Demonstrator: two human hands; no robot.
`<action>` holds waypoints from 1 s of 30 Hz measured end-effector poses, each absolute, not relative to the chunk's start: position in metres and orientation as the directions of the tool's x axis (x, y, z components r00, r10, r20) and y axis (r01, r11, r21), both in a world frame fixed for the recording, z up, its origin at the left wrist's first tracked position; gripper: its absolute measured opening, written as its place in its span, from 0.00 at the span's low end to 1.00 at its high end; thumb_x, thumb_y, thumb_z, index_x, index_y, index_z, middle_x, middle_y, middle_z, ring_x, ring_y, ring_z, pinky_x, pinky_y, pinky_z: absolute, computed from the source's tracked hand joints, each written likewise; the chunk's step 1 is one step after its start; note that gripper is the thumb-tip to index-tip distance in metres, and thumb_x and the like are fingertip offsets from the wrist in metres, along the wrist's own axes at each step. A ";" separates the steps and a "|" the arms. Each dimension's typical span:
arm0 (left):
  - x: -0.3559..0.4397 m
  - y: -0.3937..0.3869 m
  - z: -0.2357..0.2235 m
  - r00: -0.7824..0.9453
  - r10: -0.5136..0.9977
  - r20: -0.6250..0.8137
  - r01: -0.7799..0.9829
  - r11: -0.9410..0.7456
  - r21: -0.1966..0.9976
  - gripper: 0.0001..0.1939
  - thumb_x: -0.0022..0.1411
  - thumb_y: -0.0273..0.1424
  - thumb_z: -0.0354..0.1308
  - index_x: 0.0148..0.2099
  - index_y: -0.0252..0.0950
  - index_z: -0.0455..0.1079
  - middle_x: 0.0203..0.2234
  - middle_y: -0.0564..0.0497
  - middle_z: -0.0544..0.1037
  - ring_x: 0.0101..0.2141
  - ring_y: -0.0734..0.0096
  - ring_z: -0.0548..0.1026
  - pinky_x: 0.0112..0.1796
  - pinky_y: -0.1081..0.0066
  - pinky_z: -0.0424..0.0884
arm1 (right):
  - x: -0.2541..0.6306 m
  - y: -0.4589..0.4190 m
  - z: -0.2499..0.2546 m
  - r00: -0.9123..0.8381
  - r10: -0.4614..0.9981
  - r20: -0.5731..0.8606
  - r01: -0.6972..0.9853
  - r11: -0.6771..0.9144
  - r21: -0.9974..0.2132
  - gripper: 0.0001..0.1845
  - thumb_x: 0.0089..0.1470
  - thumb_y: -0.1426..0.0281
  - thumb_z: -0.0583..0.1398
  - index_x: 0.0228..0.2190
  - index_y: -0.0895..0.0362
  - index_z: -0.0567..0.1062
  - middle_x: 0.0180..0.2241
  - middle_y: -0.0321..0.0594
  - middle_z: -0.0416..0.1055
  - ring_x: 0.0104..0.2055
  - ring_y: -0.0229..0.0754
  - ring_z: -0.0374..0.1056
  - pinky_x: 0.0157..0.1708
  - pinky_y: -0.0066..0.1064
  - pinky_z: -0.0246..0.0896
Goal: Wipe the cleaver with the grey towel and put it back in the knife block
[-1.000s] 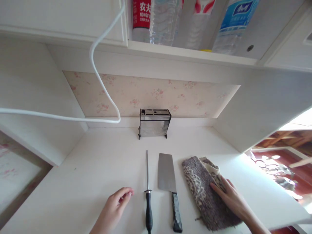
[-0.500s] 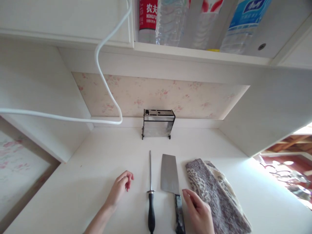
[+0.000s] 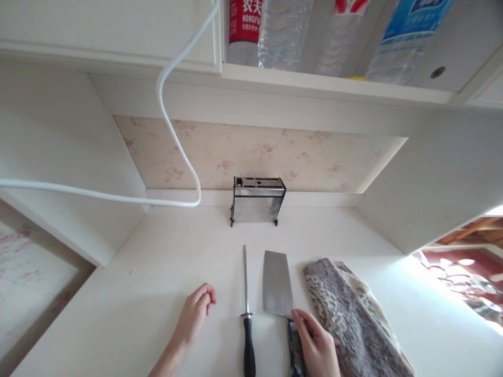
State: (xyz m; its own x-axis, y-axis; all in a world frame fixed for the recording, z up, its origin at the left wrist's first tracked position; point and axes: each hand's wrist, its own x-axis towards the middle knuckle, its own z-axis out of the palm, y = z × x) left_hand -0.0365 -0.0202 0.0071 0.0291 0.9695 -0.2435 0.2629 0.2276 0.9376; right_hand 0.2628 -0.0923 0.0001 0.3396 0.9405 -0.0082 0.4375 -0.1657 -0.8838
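Note:
A cleaver [image 3: 277, 283] lies flat on the white counter, its broad blade pointing away from me and its dark, worn handle towards me. My right hand [image 3: 317, 343] is closed at the top of that handle, thumb and forefinger by the neck of the blade; its other fingers are partly hidden. Left of the cleaver is a sharpening steel [image 3: 248, 343] with a thin rod and black handle. My left hand [image 3: 196, 313] hovers or rests left of the steel, apart from it, with curled fingers and nothing visible in them.
A folded grey-brown patterned cloth [image 3: 349, 309] lies right of the cleaver. A metal knife block [image 3: 257, 201] stands by the back wall. A white cable [image 3: 173, 125] hangs at the left. Overhead, a shelf [image 3: 334, 84] holds plastic bottles.
My right hand has moved onto the cleaver's handle from just beside it. The fingers of my left hand are curled a little tighter. The camera view has shifted slightly.

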 end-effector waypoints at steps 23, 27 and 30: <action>-0.029 -0.020 0.014 -0.010 0.967 -0.253 0.188 0.250 0.950 0.06 0.57 0.32 0.45 0.30 0.40 0.61 0.24 0.56 0.71 0.22 0.74 0.64 0.25 0.74 0.59 | 0.306 -0.096 0.057 -0.213 0.960 -0.184 0.775 0.052 -0.629 0.21 0.58 0.61 0.53 0.51 0.46 0.74 0.29 0.35 0.77 0.29 0.42 0.73 0.32 0.27 0.65; -0.030 -0.022 0.015 0.003 0.964 -0.266 0.166 0.262 0.951 0.06 0.57 0.32 0.45 0.30 0.39 0.61 0.25 0.56 0.71 0.21 0.74 0.64 0.24 0.74 0.59 | 0.294 -0.095 0.068 -0.357 0.900 -0.252 0.826 0.178 -0.535 0.23 0.54 0.70 0.54 0.50 0.42 0.74 0.38 0.36 0.79 0.36 0.44 0.76 0.35 0.25 0.66; -0.031 -0.024 0.014 0.006 0.967 -0.256 0.165 0.251 0.954 0.07 0.58 0.32 0.45 0.30 0.39 0.62 0.24 0.56 0.71 0.22 0.74 0.64 0.24 0.74 0.59 | 0.287 -0.092 0.074 -0.393 0.883 -0.258 0.850 0.241 -0.469 0.26 0.52 0.75 0.53 0.48 0.41 0.75 0.37 0.35 0.79 0.37 0.43 0.76 0.36 0.24 0.64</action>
